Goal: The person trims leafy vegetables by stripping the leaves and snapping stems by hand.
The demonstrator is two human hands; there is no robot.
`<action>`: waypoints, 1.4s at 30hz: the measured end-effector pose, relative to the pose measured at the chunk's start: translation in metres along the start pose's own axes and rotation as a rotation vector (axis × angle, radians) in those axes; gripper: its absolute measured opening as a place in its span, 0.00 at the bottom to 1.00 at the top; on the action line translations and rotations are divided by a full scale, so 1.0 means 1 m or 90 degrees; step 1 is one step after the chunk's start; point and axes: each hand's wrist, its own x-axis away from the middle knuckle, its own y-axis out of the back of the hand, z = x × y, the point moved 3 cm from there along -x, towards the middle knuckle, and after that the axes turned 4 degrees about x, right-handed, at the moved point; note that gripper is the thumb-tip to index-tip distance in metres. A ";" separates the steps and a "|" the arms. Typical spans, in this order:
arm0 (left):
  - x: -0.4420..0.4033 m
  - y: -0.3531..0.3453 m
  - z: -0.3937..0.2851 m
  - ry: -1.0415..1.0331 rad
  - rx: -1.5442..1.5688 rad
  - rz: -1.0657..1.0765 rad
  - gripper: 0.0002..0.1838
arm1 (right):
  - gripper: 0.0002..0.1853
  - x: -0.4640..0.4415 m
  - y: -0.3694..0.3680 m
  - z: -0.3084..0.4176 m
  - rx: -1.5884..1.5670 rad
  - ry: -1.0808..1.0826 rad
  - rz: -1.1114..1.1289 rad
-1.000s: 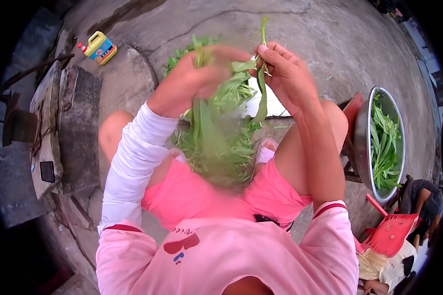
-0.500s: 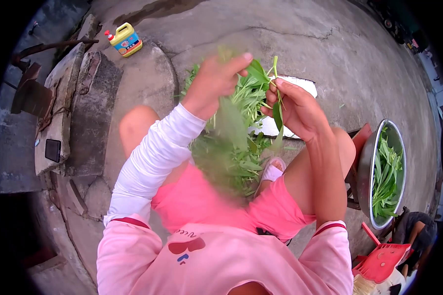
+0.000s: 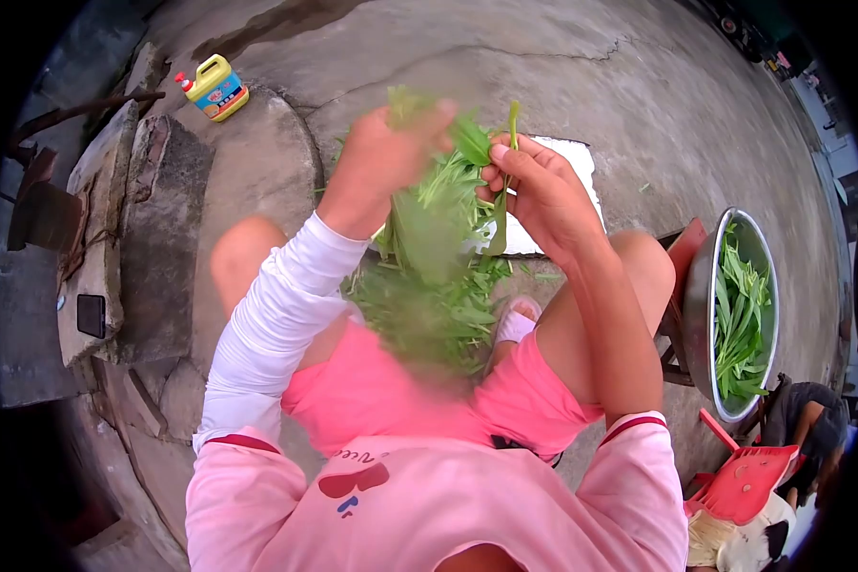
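My left hand (image 3: 377,162), smeared by motion and with a white sleeve on its arm, is closed round a bunch of water spinach (image 3: 434,238). The bunch hangs blurred below the fist, and some of it sticks out above. Close beside it, my right hand (image 3: 551,195) pinches a single water spinach stem (image 3: 513,124) between thumb and fingers. A green leaf (image 3: 470,140) bridges the gap between the two hands. Under them, more loose greens (image 3: 462,329) lie on the ground between my feet, partly over a white board (image 3: 577,172).
At my right a metal basin (image 3: 772,329) of picked greens rests on a low wooden stool (image 3: 682,257). Near it are a red plastic chair-like piece (image 3: 748,481) and another person's arm. A yellow pump jug (image 3: 217,91) and a phone (image 3: 91,316) sit to the left.
The right hand has moved slightly left and up, with its stem now more upright. The left hand has shifted a little left, still with the bunch. The whole view has turned slightly.
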 end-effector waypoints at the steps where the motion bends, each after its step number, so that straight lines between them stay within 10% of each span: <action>1: 0.000 -0.001 -0.001 0.019 0.025 0.001 0.15 | 0.08 0.001 0.001 0.001 -0.009 0.004 -0.006; 12: -0.013 0.020 0.005 -0.011 0.051 -0.001 0.14 | 0.15 0.001 0.013 0.002 -0.105 -0.043 0.016; 19: -0.002 0.011 -0.017 -0.361 -0.118 -0.173 0.11 | 0.15 -0.001 0.021 0.004 -0.134 0.028 0.034; 23: 0.008 -0.007 -0.005 -0.300 -0.233 0.050 0.08 | 0.14 -0.003 0.025 0.007 -0.125 0.067 -0.007; 34: 0.015 -0.031 0.003 -0.658 -0.465 0.166 0.16 | 0.13 0.001 0.023 0.007 0.019 0.086 -0.055; 37: 0.011 -0.021 -0.003 -0.065 -0.076 0.078 0.11 | 0.13 0.003 0.016 0.005 0.139 0.055 -0.063; 42: -0.010 0.000 0.015 -0.002 0.002 0.002 0.12 | 0.14 0.005 0.016 0.003 0.213 0.000 -0.012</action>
